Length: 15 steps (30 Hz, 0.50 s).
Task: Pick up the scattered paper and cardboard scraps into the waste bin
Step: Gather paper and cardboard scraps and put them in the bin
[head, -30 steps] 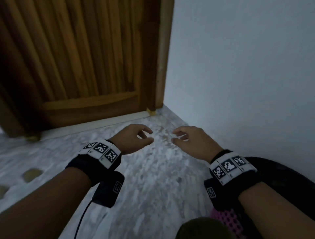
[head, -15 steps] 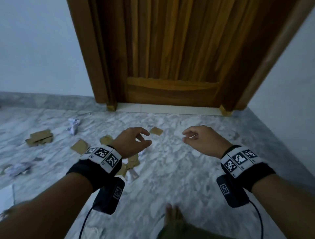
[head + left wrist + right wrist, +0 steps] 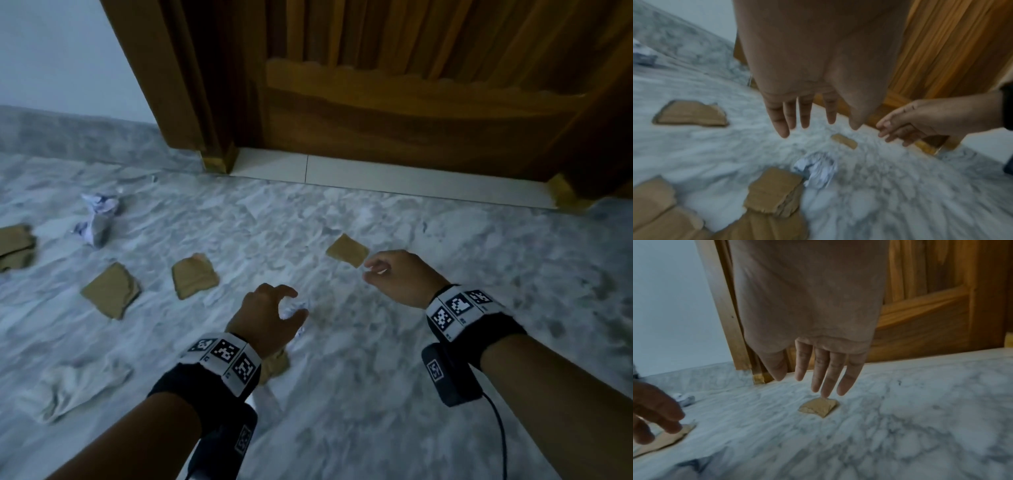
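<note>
Brown cardboard scraps lie on the grey marble floor: one small square (image 3: pixel 347 254) (image 3: pixel 818 408) just left of my right hand (image 3: pixel 371 272), two more (image 3: pixel 194 277) (image 3: pixel 111 290) to the left. My right hand (image 3: pixel 807 382) hovers above the small square, fingers straight, holding nothing. My left hand (image 3: pixel 291 305) (image 3: pixel 818 128) hangs empty and loosely spread over a crumpled white paper ball (image 3: pixel 816 169) that lies beside stacked cardboard pieces (image 3: pixel 772 191). Another crumpled paper (image 3: pixel 97 219) lies far left. No waste bin is in view.
A wooden door (image 3: pixel 411 85) and its frame stand straight ahead, with a pale sill (image 3: pixel 376 178) at the floor. More cardboard (image 3: pixel 15 245) lies at the left edge. A pale crumpled cloth or paper (image 3: pixel 73 387) lies near left.
The view has swung left from the corner and wall and dropped nearer the floor. Both hands have lowered toward the scraps, the right one nearing the small square.
</note>
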Motion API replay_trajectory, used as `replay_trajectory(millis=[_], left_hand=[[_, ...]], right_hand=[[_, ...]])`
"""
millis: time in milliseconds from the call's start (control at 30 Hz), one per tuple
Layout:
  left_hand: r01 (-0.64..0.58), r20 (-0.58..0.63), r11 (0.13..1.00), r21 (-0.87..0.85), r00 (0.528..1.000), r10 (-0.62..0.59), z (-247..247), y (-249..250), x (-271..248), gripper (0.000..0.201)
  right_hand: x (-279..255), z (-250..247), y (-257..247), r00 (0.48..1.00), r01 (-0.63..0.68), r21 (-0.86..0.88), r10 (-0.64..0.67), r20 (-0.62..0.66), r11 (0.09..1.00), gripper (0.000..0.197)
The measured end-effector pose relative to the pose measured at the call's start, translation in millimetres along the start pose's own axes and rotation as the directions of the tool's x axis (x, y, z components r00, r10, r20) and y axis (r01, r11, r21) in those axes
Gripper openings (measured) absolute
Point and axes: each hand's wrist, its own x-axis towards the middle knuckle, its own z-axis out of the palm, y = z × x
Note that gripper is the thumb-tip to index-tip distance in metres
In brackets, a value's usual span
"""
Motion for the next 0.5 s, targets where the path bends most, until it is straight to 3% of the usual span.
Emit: replay_trajectory(millis=[100,200,333,400,500], left_hand=[[0.003,-0.007,0.994,0.105,1.000,-0.003,16,-10,22,0.045],[0.004,-0.009,0.990,0.144,1.000,-0.003,28,-20,32,0.042],[-0.004,0.008,0.998,0.070,1.000,0.003,31,-23,32,0.048],[-0.027,0.035,0.996,0.090,0.999,0.024,31,-25,34,0.053],[-0.025,0.061,0.993,0.119,0.998,0.018,32,-27,36,0.062]], right_hand=[[35,12,9,1.000,-0.013,-0.018,0.013,-0.010,1.000,0.030],[61,22,12,0.999,-0.004,-0.038,0.002,-0.054,0.999,0.007],[91,37,22,0.996,-0.035,-0.116,0.025,-0.084,0.993,0.020],[96,42,20,0.990,-0.069,-0.136,0.051,-0.128,0.988,0.037],[97,48,14,0.980,-0.108,-0.179,0.075,-0.183,0.978,0.042]])
